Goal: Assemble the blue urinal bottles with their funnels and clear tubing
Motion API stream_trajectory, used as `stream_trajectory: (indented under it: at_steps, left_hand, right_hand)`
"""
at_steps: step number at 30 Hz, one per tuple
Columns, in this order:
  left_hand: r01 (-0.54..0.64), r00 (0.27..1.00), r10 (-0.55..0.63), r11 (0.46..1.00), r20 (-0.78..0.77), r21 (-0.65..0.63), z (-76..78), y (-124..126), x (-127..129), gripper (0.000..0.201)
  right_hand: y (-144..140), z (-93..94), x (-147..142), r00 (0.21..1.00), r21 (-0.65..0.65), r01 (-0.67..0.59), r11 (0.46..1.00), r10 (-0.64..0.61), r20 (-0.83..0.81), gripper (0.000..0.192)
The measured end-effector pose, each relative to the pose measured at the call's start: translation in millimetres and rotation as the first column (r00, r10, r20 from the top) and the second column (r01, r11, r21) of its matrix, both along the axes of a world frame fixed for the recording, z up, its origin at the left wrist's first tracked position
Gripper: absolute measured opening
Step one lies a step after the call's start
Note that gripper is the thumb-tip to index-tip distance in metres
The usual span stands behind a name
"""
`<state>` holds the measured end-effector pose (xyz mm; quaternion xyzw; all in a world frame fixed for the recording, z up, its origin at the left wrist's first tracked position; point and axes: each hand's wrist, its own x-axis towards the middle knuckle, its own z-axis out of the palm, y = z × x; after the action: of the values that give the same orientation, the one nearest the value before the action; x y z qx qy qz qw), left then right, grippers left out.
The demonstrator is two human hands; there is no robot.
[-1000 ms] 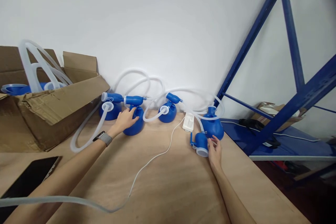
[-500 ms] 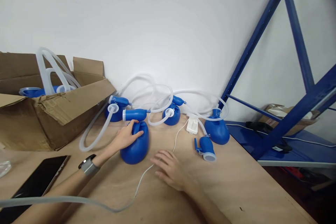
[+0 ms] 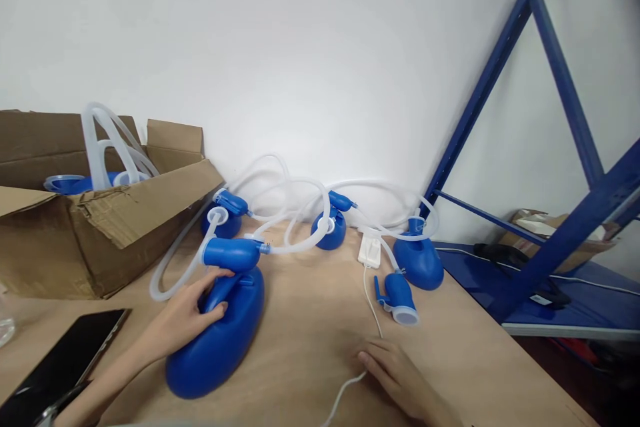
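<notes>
Blue bottle (image 3: 215,340) now dragged nearer along the wooden table (image 3: 310,320), away from the wall; right hand (image 3: 400,377) pulled back too. Cardboard box (image 3: 100,227) far left, tubing inside. Bottle lies on its side, centre-left. Left hand (image 3: 187,310) grips its handle, fingers wrapped. Right hand flat, fingers loosely spread, resting on the white cable (image 3: 373,297).
</notes>
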<state>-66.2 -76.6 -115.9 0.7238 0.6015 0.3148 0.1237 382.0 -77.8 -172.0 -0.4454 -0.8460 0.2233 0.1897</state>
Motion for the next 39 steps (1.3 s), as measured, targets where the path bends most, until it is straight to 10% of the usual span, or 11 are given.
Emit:
stream_trajectory:
  at_steps: [19, 27, 39]
  left_hand:
    - [-0.173, 0.978, 0.114, 0.911, 0.176, 0.374, -8.1, -51, 18, 0.038]
    - [-0.117, 0.987, 0.077, 0.945, 0.139, 0.305, -7.8, -43, 24, 0.043]
    - [0.093, 0.994, -0.074, 0.960, -0.081, 0.265, -25.7, -28, -13, 0.045]
  right_hand:
    - [15, 22.1, -17, 0.996, -0.211, 0.035, 0.977, -0.051, -0.072, 0.051]
    - [19, 3.6, -5, 0.940, -0.293, 0.181, 0.939, -0.252, -0.229, 0.057]
    - [9, 20.0, 30, 0.966, -0.335, 0.169, 0.927, -0.224, -0.132, 0.054]
